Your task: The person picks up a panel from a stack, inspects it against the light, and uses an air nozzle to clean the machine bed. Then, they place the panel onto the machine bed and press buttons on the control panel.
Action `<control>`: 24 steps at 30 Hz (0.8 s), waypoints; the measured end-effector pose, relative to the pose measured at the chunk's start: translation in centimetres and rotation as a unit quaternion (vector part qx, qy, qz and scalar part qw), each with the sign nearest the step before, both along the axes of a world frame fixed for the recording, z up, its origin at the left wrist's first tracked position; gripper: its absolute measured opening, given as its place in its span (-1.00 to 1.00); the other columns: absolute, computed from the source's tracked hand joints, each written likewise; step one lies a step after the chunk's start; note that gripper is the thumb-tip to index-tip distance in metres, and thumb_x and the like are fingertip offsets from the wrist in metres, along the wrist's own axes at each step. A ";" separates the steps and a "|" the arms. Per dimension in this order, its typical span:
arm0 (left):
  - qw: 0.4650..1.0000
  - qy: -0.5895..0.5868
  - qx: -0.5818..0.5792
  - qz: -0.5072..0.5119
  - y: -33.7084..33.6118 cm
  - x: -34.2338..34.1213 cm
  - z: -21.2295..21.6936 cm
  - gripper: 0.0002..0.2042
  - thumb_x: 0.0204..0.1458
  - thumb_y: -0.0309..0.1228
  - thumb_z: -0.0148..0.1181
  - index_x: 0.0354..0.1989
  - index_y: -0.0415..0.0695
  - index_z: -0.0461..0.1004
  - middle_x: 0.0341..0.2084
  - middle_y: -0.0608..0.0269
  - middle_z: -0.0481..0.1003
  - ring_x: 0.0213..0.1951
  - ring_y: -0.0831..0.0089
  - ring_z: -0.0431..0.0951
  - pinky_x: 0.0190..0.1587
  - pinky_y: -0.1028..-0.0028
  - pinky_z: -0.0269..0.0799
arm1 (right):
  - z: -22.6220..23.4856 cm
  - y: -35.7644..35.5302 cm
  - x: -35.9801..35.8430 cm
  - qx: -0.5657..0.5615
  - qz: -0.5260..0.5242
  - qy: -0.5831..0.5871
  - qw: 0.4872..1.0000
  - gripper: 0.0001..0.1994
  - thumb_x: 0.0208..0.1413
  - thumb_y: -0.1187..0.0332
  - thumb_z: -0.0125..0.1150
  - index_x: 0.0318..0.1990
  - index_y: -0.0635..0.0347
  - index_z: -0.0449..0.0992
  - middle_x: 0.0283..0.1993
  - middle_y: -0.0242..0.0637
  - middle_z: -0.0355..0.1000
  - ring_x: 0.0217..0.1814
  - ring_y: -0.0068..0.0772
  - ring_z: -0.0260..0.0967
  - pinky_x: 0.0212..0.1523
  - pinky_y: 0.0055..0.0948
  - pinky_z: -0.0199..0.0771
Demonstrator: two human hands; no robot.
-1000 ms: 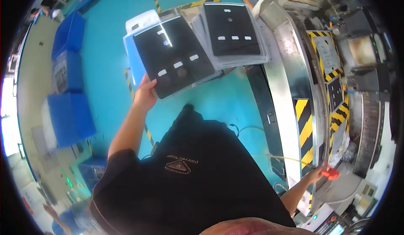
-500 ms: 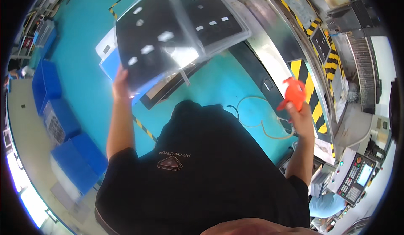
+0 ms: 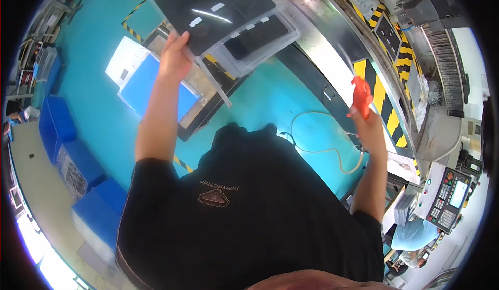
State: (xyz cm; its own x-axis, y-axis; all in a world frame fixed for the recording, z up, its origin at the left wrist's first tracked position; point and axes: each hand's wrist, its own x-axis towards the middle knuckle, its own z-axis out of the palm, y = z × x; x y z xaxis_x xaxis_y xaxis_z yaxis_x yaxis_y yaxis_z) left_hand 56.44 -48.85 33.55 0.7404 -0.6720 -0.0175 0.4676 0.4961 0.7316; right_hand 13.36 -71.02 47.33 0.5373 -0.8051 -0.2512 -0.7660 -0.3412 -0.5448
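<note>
My left hand [image 3: 176,56] grips the near edge of a glossy black panel [image 3: 215,7] with white patches on its face. The panel is tilted, and its far edge runs out of the picture. Below and to its right lies another dark panel [image 3: 257,38] with a pale, clear-looking border, partly covered by the held one. On the right, my right hand [image 3: 368,126] is closed around a red air blow gun [image 3: 362,95], held up beside the machine's front. A thin beige hose [image 3: 340,157] loops over the floor below that hand.
A blue box [image 3: 153,90] with a white sheet stands left of the panels. Several blue bins [image 3: 57,121] line the far left. At right runs a machine bed [image 3: 332,17] with black-and-yellow striped edges, and a control panel [image 3: 448,199]. A person in light blue [image 3: 414,234] is at lower right.
My left hand has moved right and farther away, carrying the black panel over the other one. The blue box shows more. My right hand has turned the red air blow gun more upright.
</note>
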 end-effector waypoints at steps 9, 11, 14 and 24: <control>0.877 0.066 0.420 -0.223 2.7 -3.5 -14.1 -0.55 0.08 -0.08 0.24 0.02 -0.07 0.32 -0.30 0.12 0.50 -0.41 0.37 0.55 -0.48 0.47 0.50 | -25.2 6.7 -11.3 0.237 -0.082 0.290 0.924 -0.34 0.11 -0.19 0.14 -0.40 0.45 0.53 -0.60 -0.06 0.47 -0.65 -0.14 0.46 -0.54 -0.18 0.43; 0.838 0.093 0.432 -0.321 5.7 -7.6 -17.3 -0.58 0.05 -0.15 0.25 0.01 -0.08 0.34 -0.36 0.11 0.51 -0.40 0.36 0.56 -0.51 0.45 0.50 | -28.0 8.5 -13.5 0.271 -0.093 0.294 0.912 -0.39 0.10 -0.15 0.17 -0.38 0.44 0.53 -0.57 -0.05 0.48 -0.63 -0.15 0.48 -0.53 -0.19 0.45; 0.753 0.014 0.477 -0.453 9.9 -15.2 -20.9 -0.72 0.04 -0.20 0.22 -0.21 -0.14 0.47 -0.48 0.08 0.51 -0.44 0.36 0.55 -0.55 0.45 0.47 | -32.1 8.9 -16.8 0.304 -0.087 0.297 0.901 -0.45 0.09 -0.08 0.20 -0.35 0.43 0.54 -0.53 -0.05 0.49 -0.60 -0.15 0.49 -0.51 -0.19 0.48; 0.674 -0.025 0.624 -0.395 14.0 -21.1 -29.0 -0.82 0.12 -0.31 0.10 -0.49 -0.09 0.42 -0.62 0.23 0.44 -0.63 0.40 0.45 -0.63 0.32 0.37 | -34.8 -0.7 -30.2 0.300 -0.029 0.379 0.875 -0.62 0.04 0.16 0.31 -0.23 0.39 0.58 -0.39 -0.03 0.55 -0.49 -0.17 0.55 -0.44 -0.21 0.59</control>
State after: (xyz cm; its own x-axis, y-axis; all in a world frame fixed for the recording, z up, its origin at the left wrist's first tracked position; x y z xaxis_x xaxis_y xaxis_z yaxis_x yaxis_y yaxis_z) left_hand 35.34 -34.90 4.50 0.1807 -0.3417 -0.9223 0.1837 -0.9095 0.3729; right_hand -16.82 -71.77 12.52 -0.0038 -0.4264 -0.9045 -0.9915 -0.1162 0.0590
